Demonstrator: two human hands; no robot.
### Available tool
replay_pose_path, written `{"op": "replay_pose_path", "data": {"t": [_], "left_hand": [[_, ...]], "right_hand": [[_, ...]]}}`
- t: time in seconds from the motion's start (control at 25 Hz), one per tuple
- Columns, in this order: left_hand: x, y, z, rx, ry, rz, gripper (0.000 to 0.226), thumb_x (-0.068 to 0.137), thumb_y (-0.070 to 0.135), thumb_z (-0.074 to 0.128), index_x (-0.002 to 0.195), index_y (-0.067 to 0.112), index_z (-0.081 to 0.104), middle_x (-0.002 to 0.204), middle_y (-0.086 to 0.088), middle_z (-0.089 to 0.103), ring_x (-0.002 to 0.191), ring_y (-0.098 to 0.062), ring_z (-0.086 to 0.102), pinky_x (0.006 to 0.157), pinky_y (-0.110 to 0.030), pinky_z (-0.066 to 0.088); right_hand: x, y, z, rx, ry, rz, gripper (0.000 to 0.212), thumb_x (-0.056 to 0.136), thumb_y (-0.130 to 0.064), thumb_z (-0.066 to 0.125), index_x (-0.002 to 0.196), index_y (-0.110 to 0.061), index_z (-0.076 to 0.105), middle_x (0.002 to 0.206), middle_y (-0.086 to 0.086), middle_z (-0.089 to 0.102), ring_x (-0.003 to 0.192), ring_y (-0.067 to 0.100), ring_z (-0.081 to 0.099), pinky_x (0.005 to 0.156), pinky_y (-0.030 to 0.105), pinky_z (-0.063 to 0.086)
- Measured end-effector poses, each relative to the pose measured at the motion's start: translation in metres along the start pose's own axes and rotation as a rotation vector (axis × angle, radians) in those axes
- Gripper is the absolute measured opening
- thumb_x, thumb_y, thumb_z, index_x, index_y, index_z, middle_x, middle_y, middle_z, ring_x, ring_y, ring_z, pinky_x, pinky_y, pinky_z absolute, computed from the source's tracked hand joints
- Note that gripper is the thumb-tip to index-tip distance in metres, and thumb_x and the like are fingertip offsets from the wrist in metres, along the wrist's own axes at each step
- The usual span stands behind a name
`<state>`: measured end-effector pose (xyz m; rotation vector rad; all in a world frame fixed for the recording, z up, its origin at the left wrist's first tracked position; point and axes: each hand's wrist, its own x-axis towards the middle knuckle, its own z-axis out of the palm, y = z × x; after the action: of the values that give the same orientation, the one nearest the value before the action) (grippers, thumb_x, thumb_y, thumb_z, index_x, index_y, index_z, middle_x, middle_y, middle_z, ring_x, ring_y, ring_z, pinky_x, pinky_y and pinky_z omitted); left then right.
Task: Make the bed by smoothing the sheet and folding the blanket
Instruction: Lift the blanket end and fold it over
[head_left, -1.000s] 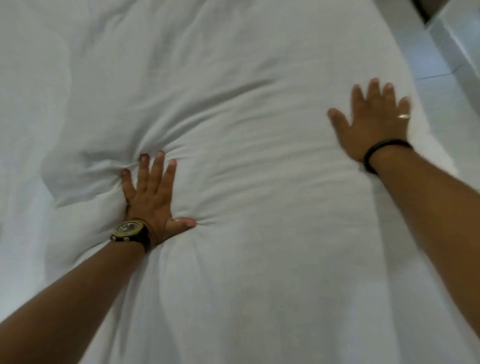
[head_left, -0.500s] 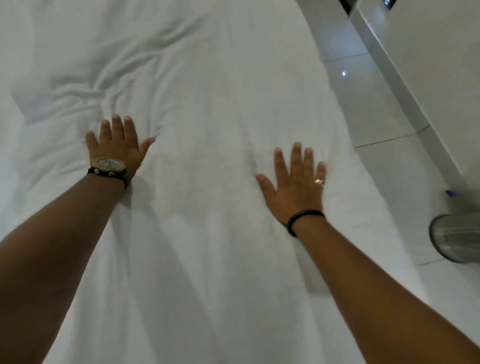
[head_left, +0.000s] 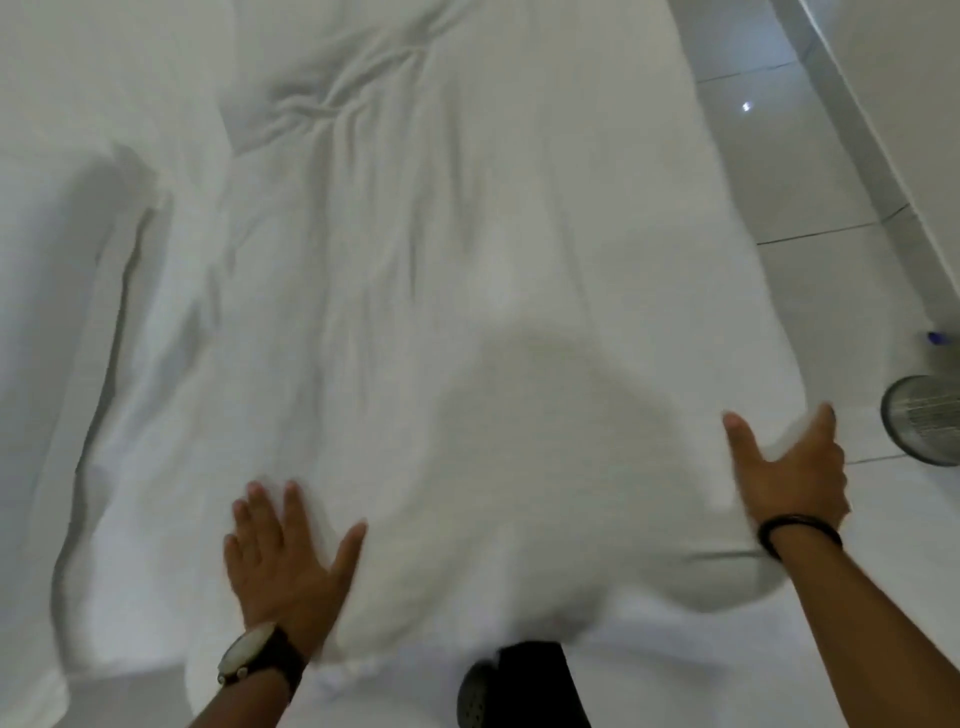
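Glossy white tiled floor (head_left: 810, 171)

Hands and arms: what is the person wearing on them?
The left hand has a wristwatch with a round pale face and a dark strap. The right hand has a thin black band around the wrist. Both forearms are bare, with no sleeves showing. The picture is too blurred to tell whether any finger has a ring.

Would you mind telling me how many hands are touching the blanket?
2: the left hand lies flat near its close edge; the right hand cups its right edge.
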<state>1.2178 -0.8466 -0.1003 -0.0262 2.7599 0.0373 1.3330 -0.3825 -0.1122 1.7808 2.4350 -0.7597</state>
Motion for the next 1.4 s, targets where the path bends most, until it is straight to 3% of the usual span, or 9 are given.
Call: {"op": "replay_pose_path", "data": {"t": [0.16,0.32,0.48,0.68,0.88,1.0,1.12,1.24,1.4], "left_hand": [[-0.036,-0.047,-0.025,-0.422,-0.073,-0.475,0.122,0.054,0.09,0.063,0.142,0.009,0.036,0.138,-0.021,0.052,0.124,-0.043,0.051,0.1,-0.055,0.045],[-0.081,-0.052,-0.045,-0.675,-0.187,-0.221,0.074,0.063,0.071,0.075,0.11,0.015,0.063,0.108,-0.01,0.07,0.094,-0.03,0.063,0.084,-0.042,0.053],[-0.093,-0.102,-0.084,-0.749,-0.083,-0.214,0.063,0.073,0.057,0.078,0.113,0.01,0.065,0.113,-0.012,0.069,0.099,-0.032,0.064,0.091,-0.045,0.052],[-0.128,-0.103,-0.05,-0.761,-0.303,-0.208,0.035,0.079,0.042,0.079,0.1,0.017,0.068,0.096,-0.006,0.069,0.086,-0.023,0.066,0.076,-0.04,0.054],[-0.173,-0.075,-0.029,-1.096,0.0,-0.119,0.01,0.08,0.018,0.057,0.089,0.02,0.061,0.084,-0.001,0.062,0.075,-0.018,0.058,0.062,-0.029,0.046],[-0.175,-0.086,-0.029,-1.132,0.094,-0.26,0.004,0.092,0.015,0.054,0.094,0.015,0.057,0.082,0.001,0.059,0.075,-0.02,0.058,0.061,-0.03,0.047],[-0.183,-0.102,-0.024,-1.118,-0.18,-0.337,0.041,0.088,0.046,0.068,0.105,0.009,0.064,0.091,-0.005,0.071,0.087,-0.028,0.068,0.07,-0.037,0.054],[-0.198,-0.089,-0.011,-0.924,-0.447,-0.17,0.035,0.086,0.03,0.074,0.118,0.022,0.063,0.108,0.003,0.07,0.095,-0.021,0.067,0.08,-0.039,0.054],[-0.203,-0.126,-0.009,-0.99,-0.066,-0.389,0.045,0.082,0.018,0.068,0.122,-0.001,0.062,0.099,-0.014,0.063,0.077,-0.029,0.057,0.07,-0.038,0.048]], "right_hand": [[-0.059,0.056,-0.021,0.243,-0.134,0.184,0.093,0.067,-0.081,0.057,0.122,-0.006,0.058,0.121,0.022,0.061,0.108,0.039,0.058,0.095,0.047,0.045],[-0.123,0.061,-0.043,0.406,-0.412,0.066,0.048,0.088,-0.038,0.067,0.126,-0.008,0.06,0.124,0.016,0.063,0.101,0.027,0.057,0.094,0.039,0.046],[-0.134,0.08,-0.093,0.394,-0.4,-0.007,0.058,0.078,-0.043,0.074,0.122,-0.007,0.062,0.112,0.013,0.068,0.095,0.03,0.064,0.084,0.039,0.05],[-0.168,0.125,-0.081,0.176,-0.711,0.167,0.041,0.08,-0.031,0.077,0.114,-0.014,0.064,0.105,0.007,0.071,0.099,0.032,0.064,0.089,0.044,0.05],[-0.197,0.143,-0.072,0.557,-0.555,0.075,0.025,0.088,0.001,0.059,0.108,-0.013,0.065,0.103,0.009,0.069,0.088,0.025,0.064,0.077,0.037,0.055],[-0.194,0.175,-0.093,0.552,-0.437,0.085,0.024,0.091,-0.01,0.063,0.115,-0.011,0.063,0.111,0.014,0.068,0.093,0.028,0.066,0.068,0.032,0.057],[-0.194,0.183,-0.094,0.545,-0.61,0.098,0.034,0.089,-0.012,0.066,0.123,-0.011,0.061,0.109,0.008,0.07,0.098,0.028,0.067,0.072,0.035,0.058],[-0.205,0.179,-0.074,0.382,-0.691,0.074,0.037,0.086,-0.002,0.064,0.123,-0.005,0.061,0.104,0.009,0.068,0.092,0.027,0.064,0.081,0.036,0.053],[-0.183,0.215,-0.091,0.303,-0.289,0.088,0.028,0.088,-0.007,0.059,0.114,0.0,0.064,0.11,0.022,0.066,0.091,0.029,0.059,0.081,0.035,0.045]]}}
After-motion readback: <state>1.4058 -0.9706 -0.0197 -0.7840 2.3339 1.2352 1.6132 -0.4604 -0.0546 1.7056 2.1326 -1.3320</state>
